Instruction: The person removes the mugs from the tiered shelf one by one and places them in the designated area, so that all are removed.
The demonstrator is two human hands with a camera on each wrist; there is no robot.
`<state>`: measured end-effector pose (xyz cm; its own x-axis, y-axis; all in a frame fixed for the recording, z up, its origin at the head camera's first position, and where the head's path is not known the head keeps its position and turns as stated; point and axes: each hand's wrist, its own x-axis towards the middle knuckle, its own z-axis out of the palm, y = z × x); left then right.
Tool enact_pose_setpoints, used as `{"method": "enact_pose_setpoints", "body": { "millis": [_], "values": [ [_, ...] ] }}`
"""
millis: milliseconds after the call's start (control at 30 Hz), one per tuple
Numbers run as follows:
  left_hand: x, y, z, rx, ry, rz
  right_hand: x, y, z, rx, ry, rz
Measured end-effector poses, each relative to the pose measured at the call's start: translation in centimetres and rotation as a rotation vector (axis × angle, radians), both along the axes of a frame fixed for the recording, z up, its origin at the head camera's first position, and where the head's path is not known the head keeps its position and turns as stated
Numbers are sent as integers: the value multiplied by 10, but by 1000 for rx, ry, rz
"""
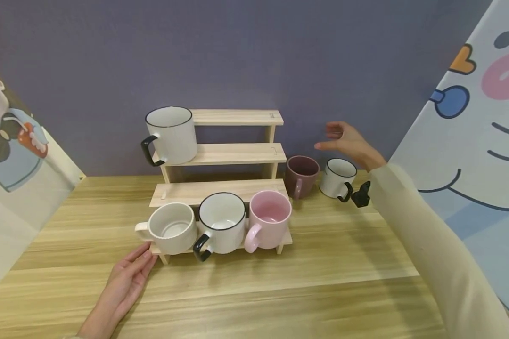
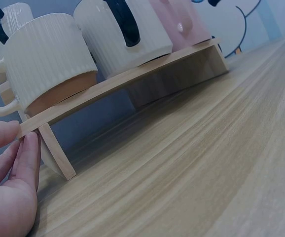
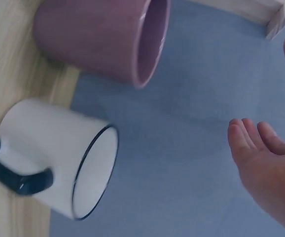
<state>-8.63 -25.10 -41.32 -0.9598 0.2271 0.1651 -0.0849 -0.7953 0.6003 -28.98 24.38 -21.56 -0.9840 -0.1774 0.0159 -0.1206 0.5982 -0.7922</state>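
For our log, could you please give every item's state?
Cream mug: upright, empty
Front white mug: upright, empty
Pink mug: upright, empty
Large mug: upright, contents unclear
Purple mug: upright, contents unclear
Small mug: upright, contents unclear
Rack: standing
Left grip: pinching rack
Right grip: open

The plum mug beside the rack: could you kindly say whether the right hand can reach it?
Probably yes: the right hand hovers empty above and right of the plum mug, with nothing visible blocking the way.
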Motion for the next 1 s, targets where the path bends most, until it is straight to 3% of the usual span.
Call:
{"method": "enact_pose_setpoints", "body": {
  "millis": [267, 533, 1000],
  "values": [
    [4, -1, 1, -23, 2, 13, 0, -33, 12, -51, 35, 52],
    [-4, 1, 3, -76, 22, 42, 1, -56, 25, -80, 60, 66],
    [2, 1, 3, -54, 21, 47, 3, -104, 45, -156, 84, 152]
  ]
}}
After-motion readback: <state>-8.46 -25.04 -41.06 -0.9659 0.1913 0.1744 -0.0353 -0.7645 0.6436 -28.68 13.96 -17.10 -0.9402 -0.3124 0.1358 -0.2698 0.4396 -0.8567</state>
